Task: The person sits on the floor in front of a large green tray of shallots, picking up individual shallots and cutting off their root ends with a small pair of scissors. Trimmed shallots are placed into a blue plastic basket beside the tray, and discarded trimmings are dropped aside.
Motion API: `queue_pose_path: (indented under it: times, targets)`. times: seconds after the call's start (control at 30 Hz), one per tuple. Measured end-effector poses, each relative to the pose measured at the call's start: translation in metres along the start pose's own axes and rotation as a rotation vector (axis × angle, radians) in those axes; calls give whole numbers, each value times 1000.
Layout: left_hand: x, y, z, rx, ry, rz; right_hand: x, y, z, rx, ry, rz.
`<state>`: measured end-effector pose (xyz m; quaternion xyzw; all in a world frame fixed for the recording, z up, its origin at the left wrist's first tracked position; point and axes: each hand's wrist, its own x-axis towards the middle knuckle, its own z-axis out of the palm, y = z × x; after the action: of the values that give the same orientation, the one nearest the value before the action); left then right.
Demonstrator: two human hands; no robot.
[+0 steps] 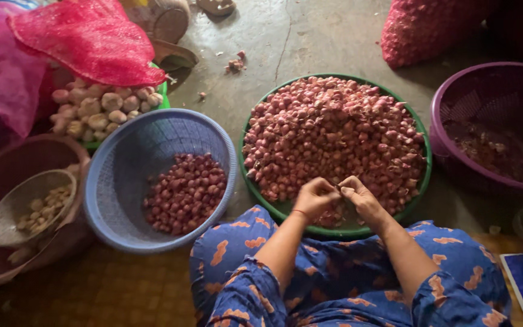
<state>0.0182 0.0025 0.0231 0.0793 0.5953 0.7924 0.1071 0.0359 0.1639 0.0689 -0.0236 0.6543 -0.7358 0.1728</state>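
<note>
On the concrete floor [310, 42], both hands, left hand [315, 197] and right hand [359, 197], are pinching one shallot [340, 188] at the green basin's [426, 151] near rim; keeping fingertip pressure light is advisable.

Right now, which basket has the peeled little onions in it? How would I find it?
Start at the big green tray heaped with reddish onions, where the two hands are working. Look just left of it: the round blue basket sits there, touching the person's knee. It is the only blue one, holding a small pile of smooth dark-red onions.

You wore blue clothing [334, 284] printed with orange shapes, and a thin red thread circled your left wrist [301, 212].
</note>
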Motion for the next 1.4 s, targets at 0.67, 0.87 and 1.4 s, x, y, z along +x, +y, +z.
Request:
queue_pose_path:
  times: [0.67,0.87,1.4]
  targets:
    - [-21,129,-72,1483,582,195,0,2,14,-309,264,111]
    - [10,34,-37,1631,238,-79,0,8,5,-605,250,-106]
    - [-4,38,-30,1781,60,21,9,-3,23,-660,193,-27]
